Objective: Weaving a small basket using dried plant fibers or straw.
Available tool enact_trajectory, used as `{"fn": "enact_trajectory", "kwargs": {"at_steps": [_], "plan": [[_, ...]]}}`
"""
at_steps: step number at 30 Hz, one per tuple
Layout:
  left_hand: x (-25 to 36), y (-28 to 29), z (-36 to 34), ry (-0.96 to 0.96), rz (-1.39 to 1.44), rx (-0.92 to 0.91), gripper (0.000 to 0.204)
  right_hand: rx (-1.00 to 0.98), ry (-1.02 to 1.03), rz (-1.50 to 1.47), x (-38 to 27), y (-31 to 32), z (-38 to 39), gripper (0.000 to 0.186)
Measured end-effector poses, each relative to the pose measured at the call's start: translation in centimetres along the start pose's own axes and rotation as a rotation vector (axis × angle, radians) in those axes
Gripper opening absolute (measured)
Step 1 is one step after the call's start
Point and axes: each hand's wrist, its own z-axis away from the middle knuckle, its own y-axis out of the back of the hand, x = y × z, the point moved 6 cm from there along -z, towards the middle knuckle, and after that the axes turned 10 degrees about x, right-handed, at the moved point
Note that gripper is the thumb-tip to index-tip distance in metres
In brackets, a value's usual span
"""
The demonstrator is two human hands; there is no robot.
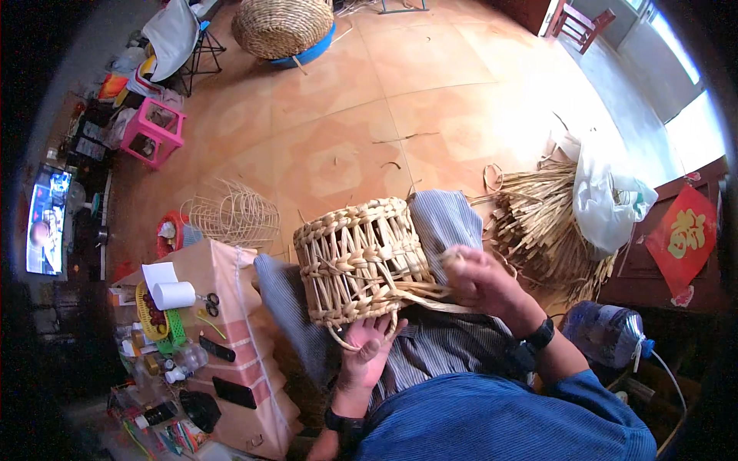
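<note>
A woven straw basket [361,265] lies on its side across my lap, with open slanted strands between braided bands. Under its near edge, my left hand [363,357] is palm up with the fingers reaching up against the rim, beside a small loop handle [338,338]. The fingertips are partly hidden by the basket. To the right of the basket, my right hand [486,283] is closed, fingers curled together. Flat straw strands [427,300] run from the basket's right side toward this hand, and their ends are hidden there.
A bundle of dry straw [530,219] lies at right, beside a white plastic bag [607,200] and a water jug [603,334]. At left, a covered table [261,376] holds scissors [212,304], phone [234,393] and paper roll [174,295]. A wire-like frame [234,215] and pink stool [154,132] stand beyond.
</note>
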Motion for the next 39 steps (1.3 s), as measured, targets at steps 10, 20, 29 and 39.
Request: {"fn": "enact_trajectory", "kwargs": {"at_steps": [10, 20, 29, 39], "plan": [[-1.0, 3.1, 0.6, 0.098, 0.075, 0.048, 0.072, 0.130, 0.254, -0.703, -1.9, 6.5, -1.3, 0.041], [-2.9, 5.9, 0.2, 0.107, 0.114, 0.041, 0.066, -0.056, -0.147, 0.175, -0.6, 6.4, 4.4, 0.049], [-3.1, 5.8, -0.8, 0.014, 0.042, 0.052, 0.066, 0.073, 0.687, 1.313, -4.7, -5.6, -0.1, 0.044], [-2.9, 5.3, -0.9, 0.065, -0.009, -0.018, 0.066, -0.084, 0.680, 1.137, -5.1, -9.4, -1.2, 0.015]]}}
